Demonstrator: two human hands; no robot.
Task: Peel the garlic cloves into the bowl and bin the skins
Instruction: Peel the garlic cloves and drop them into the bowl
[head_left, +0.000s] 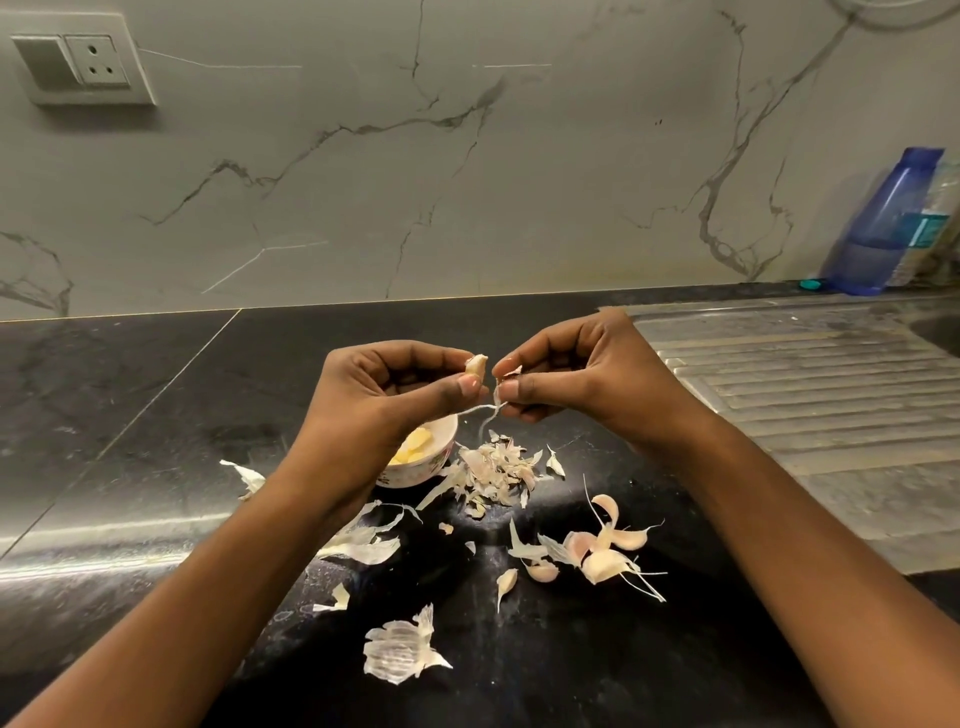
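My left hand (387, 387) pinches a pale garlic clove (476, 366) between thumb and fingers above the counter. My right hand (576, 371) pinches a strip of skin (493, 408) that hangs from the clove. Below my left hand sits a small white bowl (439, 454) with yellowish peeled cloves inside, partly hidden by my wrist. A heap of loose skins (496, 473) lies right of the bowl. Several unpeeled pinkish cloves (602, 551) lie nearer to me on the right. More skin pieces (400, 649) are scattered across the black counter.
A steel sink drainboard (810, 410) borders the counter on the right. A blue bottle (878, 223) and a clear one stand at the back right against the marble wall. A wall socket (85, 65) is at the upper left.
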